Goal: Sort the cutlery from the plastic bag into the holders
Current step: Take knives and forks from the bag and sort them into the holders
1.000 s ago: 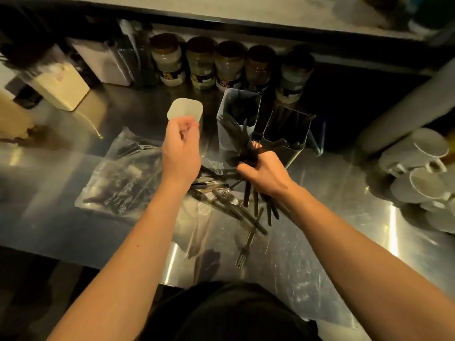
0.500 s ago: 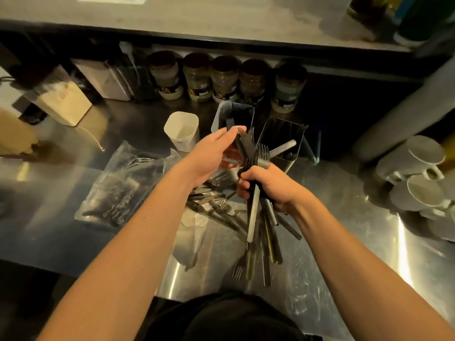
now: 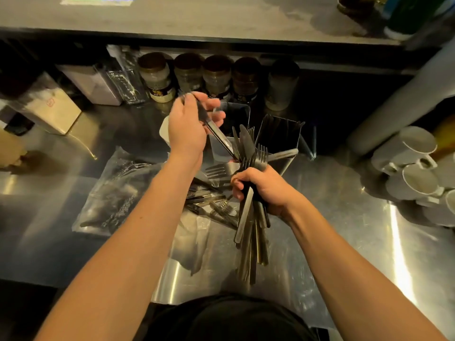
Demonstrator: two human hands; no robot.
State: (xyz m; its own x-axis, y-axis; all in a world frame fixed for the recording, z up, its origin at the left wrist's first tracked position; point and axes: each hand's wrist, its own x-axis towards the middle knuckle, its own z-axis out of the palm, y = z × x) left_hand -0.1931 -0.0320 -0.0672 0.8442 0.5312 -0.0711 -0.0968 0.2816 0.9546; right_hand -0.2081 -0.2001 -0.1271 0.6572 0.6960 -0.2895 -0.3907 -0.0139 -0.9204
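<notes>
My right hand (image 3: 264, 190) was clenched around a bundle (image 3: 248, 217) of forks and knives, the handles hanging down toward me over the steel counter (image 3: 344, 230) and the tines and blades pointing up and away. My left hand (image 3: 190, 126) was raised above it, and its fingers and thumb were curled around one knife (image 3: 216, 134); the low end of this knife was touching the top of the bundle, the other end was blurred near my fingertips. Just behind my hands stood the holders: a pale one (image 3: 236, 114) partly hidden by my left hand, and a dark square one (image 3: 280, 136) to its right, with some cutlery already leaning inside. A white cup (image 3: 163, 130) showed at the left of my left hand. On the counter under my left forearm lay the plastic bag (image 3: 115, 190), flat and crumpled, and beside it, between my arms, a loose pile (image 3: 211, 200) of forks and knives. At the back wall stood a row of jars (image 3: 189, 75), and far right some white mugs (image 3: 413, 168) lay on their sides.
</notes>
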